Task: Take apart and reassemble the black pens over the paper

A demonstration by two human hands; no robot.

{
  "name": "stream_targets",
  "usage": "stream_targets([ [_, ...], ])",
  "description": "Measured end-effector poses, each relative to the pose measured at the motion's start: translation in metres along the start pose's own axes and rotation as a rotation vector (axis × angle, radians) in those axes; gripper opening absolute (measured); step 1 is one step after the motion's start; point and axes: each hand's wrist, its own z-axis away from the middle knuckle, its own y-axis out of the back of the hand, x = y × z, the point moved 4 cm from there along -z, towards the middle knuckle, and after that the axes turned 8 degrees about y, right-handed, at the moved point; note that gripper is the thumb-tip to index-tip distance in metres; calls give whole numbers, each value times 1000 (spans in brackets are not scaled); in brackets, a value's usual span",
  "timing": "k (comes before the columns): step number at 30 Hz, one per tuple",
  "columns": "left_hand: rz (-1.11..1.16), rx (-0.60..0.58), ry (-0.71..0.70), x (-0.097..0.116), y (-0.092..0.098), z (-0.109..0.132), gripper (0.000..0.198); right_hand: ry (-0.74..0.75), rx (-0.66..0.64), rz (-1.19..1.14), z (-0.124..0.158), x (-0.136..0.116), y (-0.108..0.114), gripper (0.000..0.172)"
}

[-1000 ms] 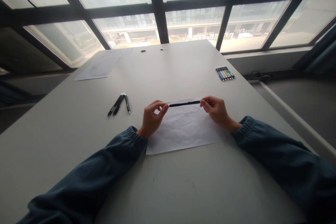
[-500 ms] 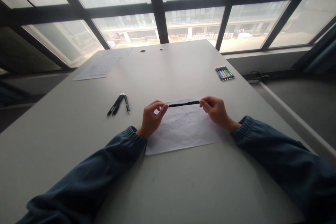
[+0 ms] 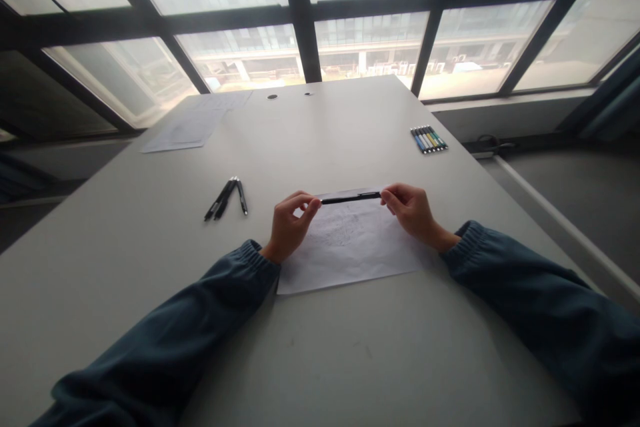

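Note:
A black pen [image 3: 351, 198] is held level between my two hands, above a sheet of paper [image 3: 350, 263] with dark scribbles on it. My left hand [image 3: 291, 223] pinches one end of the pen between thumb and forefinger. At the other end, the clip end, my right hand [image 3: 409, 212] has its fingers closed on the pen. The fingertips cover both pen ends. To the left of my left hand, several black pens [image 3: 225, 198] lie together on the table.
The white table [image 3: 320, 133] reaches to the windows. Near its right edge lies a row of coloured pens [image 3: 429, 139]. More paper sheets [image 3: 187, 127] lie at the far left. A round dark table fitting [image 3: 272, 97] and a small object [image 3: 309, 94] are at the back.
The pen has rolled slightly between my fingers, and its clip now shows along the upper edge. Both hands stay in the same place.

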Motion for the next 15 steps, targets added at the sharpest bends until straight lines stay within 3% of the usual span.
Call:
stream_targets([
  [15,16,-8,-1,1,0,0,26,18,-17,2,0,-3,0,38],
])
